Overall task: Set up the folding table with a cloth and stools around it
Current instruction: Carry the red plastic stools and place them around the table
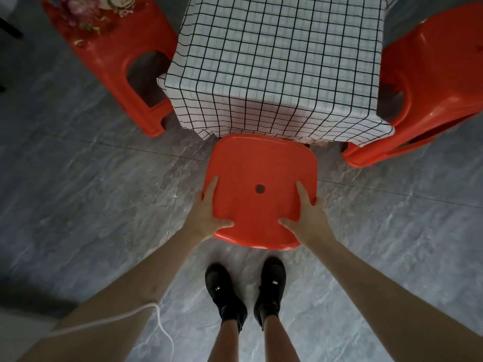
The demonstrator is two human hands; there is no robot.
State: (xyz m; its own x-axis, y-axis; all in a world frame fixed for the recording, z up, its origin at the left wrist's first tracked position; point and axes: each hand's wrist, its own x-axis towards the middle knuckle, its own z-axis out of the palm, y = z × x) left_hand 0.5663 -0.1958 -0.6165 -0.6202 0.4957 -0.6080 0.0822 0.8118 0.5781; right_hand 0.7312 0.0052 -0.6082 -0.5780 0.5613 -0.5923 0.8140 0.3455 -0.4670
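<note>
Three red plastic stools ring the table in the head view, and I have both hands on the nearest one. That near stool (260,189) sits at the centre of the view, its far edge tucked just under the hanging hem of the cloth (282,74). My left hand (209,211) clamps the seat's left edge, thumb flat on top and fingers wrapped around the side; my right hand (308,210) does the same on the right edge. The two hands are well apart, one on each side of the small round hole (260,189) in the middle of the seat.

At 12 o'clock the white cloth with its black grid covers the table completely and drapes down toward me. At 10 o'clock stands a second stool (112,48) with a flower print on its seat and a round emblem (120,1); the lettering in it is too blurred to read. At 3 o'clock a third stool (431,87) stands close against the cloth's right side.

At 6 o'clock my black shoes (270,286) stand on the grey marbled floor tiles (78,178), each showing a small white mark I cannot make out. A white cord (109,318) crosses my left forearm at 7 o'clock.
</note>
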